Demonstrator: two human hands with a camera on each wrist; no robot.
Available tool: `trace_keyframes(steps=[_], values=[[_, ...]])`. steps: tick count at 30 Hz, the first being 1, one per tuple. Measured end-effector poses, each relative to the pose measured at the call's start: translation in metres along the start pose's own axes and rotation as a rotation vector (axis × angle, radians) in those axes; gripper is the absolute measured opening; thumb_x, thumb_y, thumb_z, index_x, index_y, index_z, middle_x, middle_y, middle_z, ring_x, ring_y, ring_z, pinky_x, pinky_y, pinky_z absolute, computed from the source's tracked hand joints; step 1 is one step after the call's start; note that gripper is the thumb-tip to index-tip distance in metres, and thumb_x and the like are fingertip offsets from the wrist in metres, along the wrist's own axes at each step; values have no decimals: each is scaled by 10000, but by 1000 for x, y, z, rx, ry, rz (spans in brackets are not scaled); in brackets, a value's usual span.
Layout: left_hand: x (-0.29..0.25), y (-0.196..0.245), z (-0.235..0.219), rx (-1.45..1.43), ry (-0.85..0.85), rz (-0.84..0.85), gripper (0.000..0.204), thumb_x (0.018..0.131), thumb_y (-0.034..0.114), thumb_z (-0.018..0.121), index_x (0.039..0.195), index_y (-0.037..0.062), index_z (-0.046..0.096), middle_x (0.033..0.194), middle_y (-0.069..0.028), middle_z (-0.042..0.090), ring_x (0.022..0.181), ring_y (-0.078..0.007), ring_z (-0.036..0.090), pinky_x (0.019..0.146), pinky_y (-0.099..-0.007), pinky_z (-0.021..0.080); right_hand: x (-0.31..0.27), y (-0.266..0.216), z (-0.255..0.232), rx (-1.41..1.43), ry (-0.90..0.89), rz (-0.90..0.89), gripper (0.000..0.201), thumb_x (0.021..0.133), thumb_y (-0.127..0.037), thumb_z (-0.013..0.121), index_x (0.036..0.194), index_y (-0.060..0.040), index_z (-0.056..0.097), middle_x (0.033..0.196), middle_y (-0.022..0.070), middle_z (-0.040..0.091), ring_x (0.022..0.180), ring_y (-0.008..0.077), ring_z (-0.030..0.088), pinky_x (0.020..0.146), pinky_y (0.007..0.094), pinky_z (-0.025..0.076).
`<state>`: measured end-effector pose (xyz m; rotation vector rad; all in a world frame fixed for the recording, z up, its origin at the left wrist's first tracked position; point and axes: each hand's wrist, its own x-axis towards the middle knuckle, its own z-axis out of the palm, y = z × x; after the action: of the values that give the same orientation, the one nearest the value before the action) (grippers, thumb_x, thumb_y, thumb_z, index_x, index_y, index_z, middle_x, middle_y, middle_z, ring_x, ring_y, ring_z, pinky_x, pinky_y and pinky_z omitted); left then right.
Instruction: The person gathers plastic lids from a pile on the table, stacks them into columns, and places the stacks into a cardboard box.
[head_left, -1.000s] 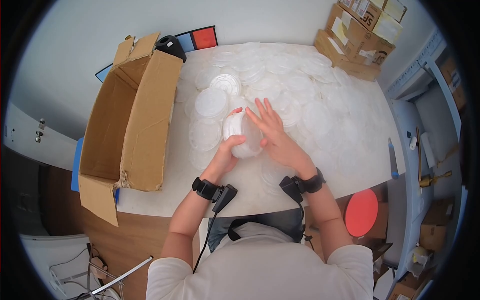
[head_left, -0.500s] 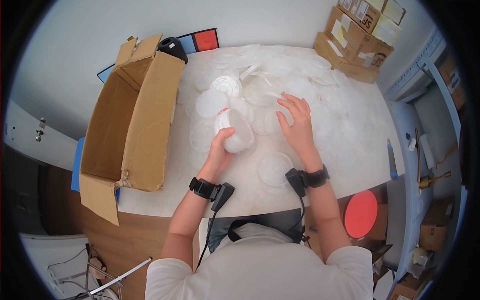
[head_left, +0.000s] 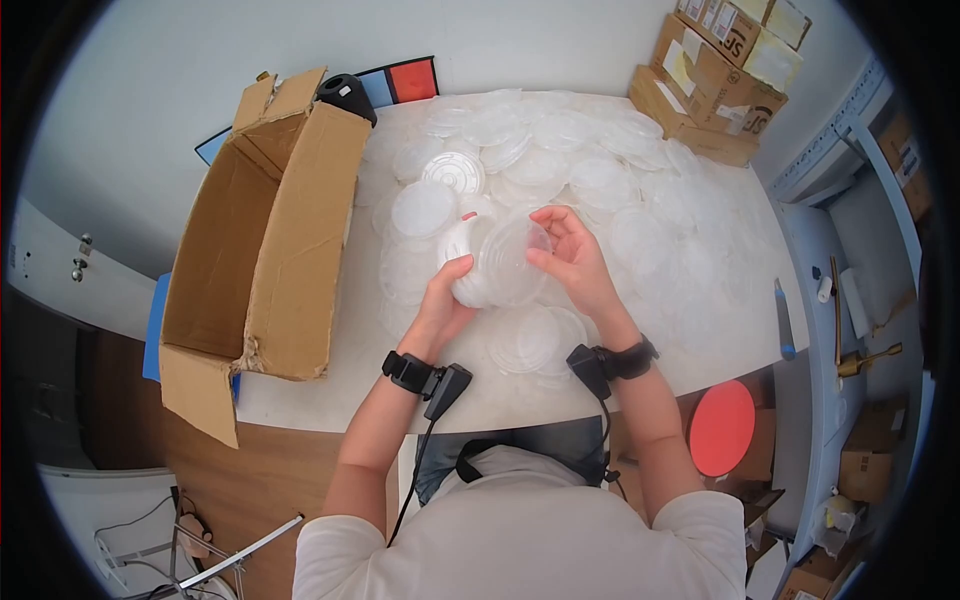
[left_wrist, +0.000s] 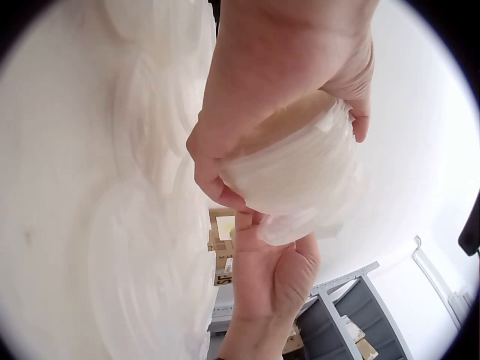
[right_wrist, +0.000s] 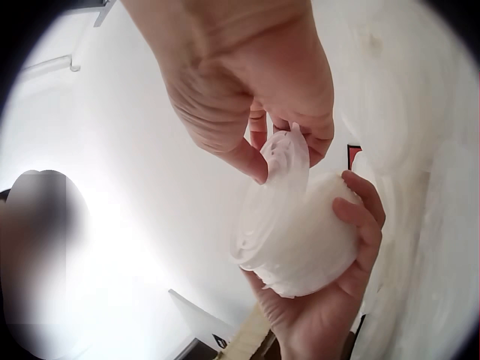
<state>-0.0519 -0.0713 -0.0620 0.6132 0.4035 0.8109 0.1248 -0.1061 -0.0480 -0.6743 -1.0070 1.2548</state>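
Note:
My left hand (head_left: 440,308) grips a thick stack of translucent plastic lids (right_wrist: 319,247), held on its side above the table, thumb on the near side and fingers around the far side. My right hand (head_left: 580,268) pinches the edge of a round clear lid (head_left: 514,262) between thumb and fingers. In the right wrist view that lid leans against the open face of the stack, its lower part overlapping it. A few more lids (head_left: 527,340) lie flat on the table just below the hands.
Loose lids (head_left: 600,185) cover much of the white table (head_left: 300,405). An open cardboard box (head_left: 300,260) stands at the left. Taped cartons (head_left: 715,85) are piled at the back right, and a blue-handled tool (head_left: 785,318) lies by the right edge.
My right hand was off the stack, then came back left and down and took hold of a lid by its edge. The left hand keeps holding the stack, which has shifted slightly.

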Motion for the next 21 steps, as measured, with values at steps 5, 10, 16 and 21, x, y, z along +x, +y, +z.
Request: trace_keyframes(steps=[5, 10, 16, 21], values=[[-3, 1, 4, 90, -228, 0, 743, 722, 346, 614, 1351, 183, 253, 1274, -72, 400, 1155, -235, 417, 943, -418, 365, -1, 8, 7, -359, -63, -84, 400, 771, -21, 614, 1143, -15, 469, 1052, 44, 516, 969, 120, 490, 866, 276, 395], [-4, 1, 3, 85, -264, -19, 745, 738, 361, 593, 1361, 173, 229, 1281, -82, 394, 1157, -235, 417, 947, -408, 363, -2, 3, 9, -322, -93, -47, 400, 773, 4, 596, 1153, 9, 470, 1105, 56, 499, 1008, 128, 477, 884, 275, 384], [-5, 1, 4, 93, -267, -31, 749, 758, 378, 567, 1372, 160, 199, 1289, -94, 386, 1159, -235, 417, 951, -396, 361, -2, 3, 4, -536, -80, -79, 432, 787, -50, 604, 1188, -3, 451, 1144, 65, 479, 1039, 140, 469, 891, 283, 382], [-4, 0, 4, 122, -209, 0, 753, 774, 393, 545, 1382, 150, 174, 1295, -104, 379, 1161, -234, 417, 955, -386, 360, -5, 15, 7, -452, -49, 109, 489, 816, -166, 603, 1238, -28, 399, 1188, 69, 464, 1075, 161, 458, 908, 297, 371]])
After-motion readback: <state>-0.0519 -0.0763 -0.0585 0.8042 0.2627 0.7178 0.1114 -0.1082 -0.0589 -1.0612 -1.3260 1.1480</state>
